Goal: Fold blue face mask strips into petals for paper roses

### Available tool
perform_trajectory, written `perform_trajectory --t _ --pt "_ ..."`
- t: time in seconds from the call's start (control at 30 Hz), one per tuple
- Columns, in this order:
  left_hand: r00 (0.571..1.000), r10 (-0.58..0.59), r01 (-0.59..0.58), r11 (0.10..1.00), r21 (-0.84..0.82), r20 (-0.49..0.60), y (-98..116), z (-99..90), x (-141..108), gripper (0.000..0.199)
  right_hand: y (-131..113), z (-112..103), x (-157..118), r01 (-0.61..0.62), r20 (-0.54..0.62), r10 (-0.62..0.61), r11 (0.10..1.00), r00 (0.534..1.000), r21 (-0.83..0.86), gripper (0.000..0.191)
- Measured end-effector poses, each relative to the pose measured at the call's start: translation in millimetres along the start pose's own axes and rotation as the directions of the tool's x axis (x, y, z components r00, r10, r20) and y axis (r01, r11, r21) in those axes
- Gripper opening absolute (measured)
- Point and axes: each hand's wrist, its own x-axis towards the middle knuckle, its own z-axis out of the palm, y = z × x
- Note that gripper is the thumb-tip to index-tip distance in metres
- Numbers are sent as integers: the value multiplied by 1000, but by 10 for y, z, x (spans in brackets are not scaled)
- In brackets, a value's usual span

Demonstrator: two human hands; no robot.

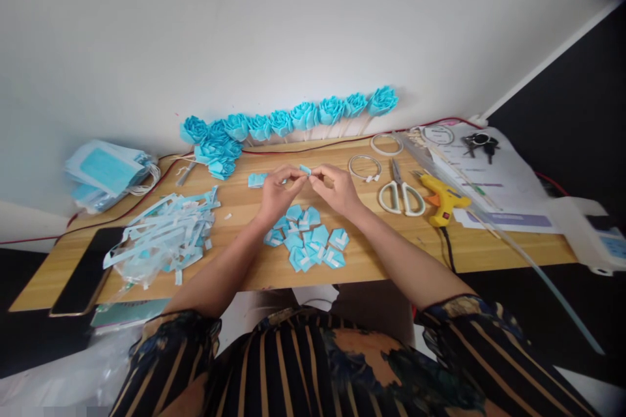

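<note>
Both hands meet over the middle of the wooden table. My left hand (282, 191) and my right hand (337, 188) pinch a small blue piece (305, 170) between their fingertips, one hand at each side of it. Just below them lies a loose group of folded blue pieces (313, 242), some with white strips on them. A flat blue stack (257, 180) rests beside my left hand, partly hidden by it. Behind the hands a row of blue flowers (304, 116) on pale stems leans against the wall.
Blue-and-white scraps (169, 231), a black phone (88, 270) and blue masks (110, 169) occupy the left side. On the right are scissors (401, 197), a yellow glue gun (444, 199) with a black cord, tape rolls, printed sheets (503, 186), keys (482, 143) and a white bottle (587, 231).
</note>
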Motion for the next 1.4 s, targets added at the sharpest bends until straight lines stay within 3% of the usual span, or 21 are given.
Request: perform_trajectory --t 0.6,1.4 --pt "998 69 -69 995 76 5 22 -8 -13 13 21 8 -4 -12 -6 12 1000 1000 -2 12" --pt "991 -135 136 983 -125 17 31 -13 9 16 24 3 4 34 11 -34 999 999 0 16"
